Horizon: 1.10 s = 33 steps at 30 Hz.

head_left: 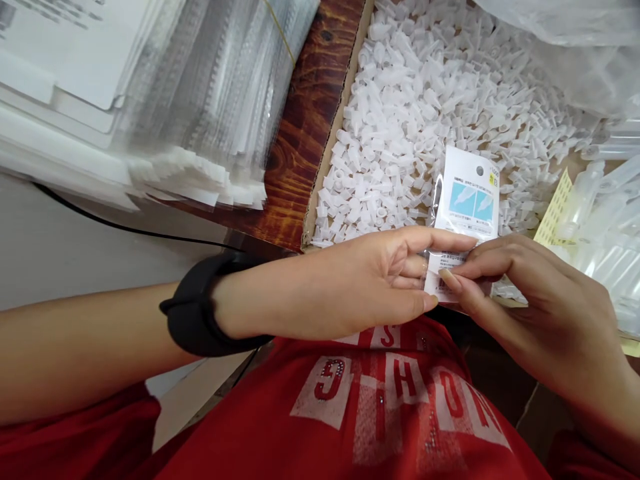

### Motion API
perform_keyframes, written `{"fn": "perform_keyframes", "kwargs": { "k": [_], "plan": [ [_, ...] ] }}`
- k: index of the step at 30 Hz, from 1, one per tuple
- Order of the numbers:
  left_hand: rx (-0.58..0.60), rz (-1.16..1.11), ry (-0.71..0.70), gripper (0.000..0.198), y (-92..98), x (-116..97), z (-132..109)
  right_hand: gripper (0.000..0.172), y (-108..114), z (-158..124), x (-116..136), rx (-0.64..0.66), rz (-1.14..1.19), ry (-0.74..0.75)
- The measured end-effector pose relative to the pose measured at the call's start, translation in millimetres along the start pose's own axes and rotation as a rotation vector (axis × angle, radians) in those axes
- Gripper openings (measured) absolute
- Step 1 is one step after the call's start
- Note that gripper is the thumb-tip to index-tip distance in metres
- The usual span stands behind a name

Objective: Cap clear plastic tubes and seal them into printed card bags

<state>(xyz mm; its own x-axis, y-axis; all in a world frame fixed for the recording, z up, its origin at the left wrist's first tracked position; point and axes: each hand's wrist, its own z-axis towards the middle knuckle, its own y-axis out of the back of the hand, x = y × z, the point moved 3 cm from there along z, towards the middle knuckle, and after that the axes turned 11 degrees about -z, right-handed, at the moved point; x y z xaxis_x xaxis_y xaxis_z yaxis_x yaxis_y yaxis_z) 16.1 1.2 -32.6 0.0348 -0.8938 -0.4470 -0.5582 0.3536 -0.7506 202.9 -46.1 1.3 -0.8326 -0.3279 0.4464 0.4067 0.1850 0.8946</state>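
Note:
A small clear packet with a white printed card (466,230) inside is held above the near edge of a cardboard box. The card carries two blue pictures, a yellow mark and a round hole near its top. My left hand (350,283), black band at its wrist, is closed around the packet's lower left side, with its index finger across the front and some fingertips partly hidden. On the packet's lower part, the thumb and index finger of my right hand (545,300) pinch together at its surface. Whatever lies between those fingertips is mostly covered.
Many small white plastic nozzle tips (400,107) fill the cardboard box (327,157). Clear plastic tubes (610,247) lie at the right beside a yellow printed strip (553,207). A banded stack of clear bags (215,100) rests on the wooden table (310,87) at the left.

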Motion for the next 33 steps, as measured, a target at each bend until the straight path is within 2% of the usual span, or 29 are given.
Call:
{"fn": "perform_keyframes", "kwargs": {
  "k": [5, 14, 26, 29, 33],
  "plan": [
    [0.009, 0.004, 0.0, 0.048, 1.1, -0.1, -0.5, 0.007, -0.3, 0.8, 0.3, -0.017, -0.005, 0.012],
    [0.007, 0.084, 0.017, 0.059, 2.9, 0.5, -1.6, 0.008, -2.6, 3.4, 0.8, -0.027, -0.013, 0.013],
    [0.027, 0.075, -0.019, 0.054, 3.0, 4.8, -1.6, 0.007, -2.3, 5.0, 0.9, -0.001, -0.005, -0.005],
    [0.011, 0.103, -0.004, 0.055, 3.1, 7.4, -1.5, 0.007, -3.7, 6.9, 1.4, -0.002, 0.004, -0.009],
    [-0.059, 0.181, -0.039, 0.044, 2.3, 10.1, -1.6, 0.007, -3.5, 9.5, 3.9, -0.011, 0.009, -0.002]
  ]
}}
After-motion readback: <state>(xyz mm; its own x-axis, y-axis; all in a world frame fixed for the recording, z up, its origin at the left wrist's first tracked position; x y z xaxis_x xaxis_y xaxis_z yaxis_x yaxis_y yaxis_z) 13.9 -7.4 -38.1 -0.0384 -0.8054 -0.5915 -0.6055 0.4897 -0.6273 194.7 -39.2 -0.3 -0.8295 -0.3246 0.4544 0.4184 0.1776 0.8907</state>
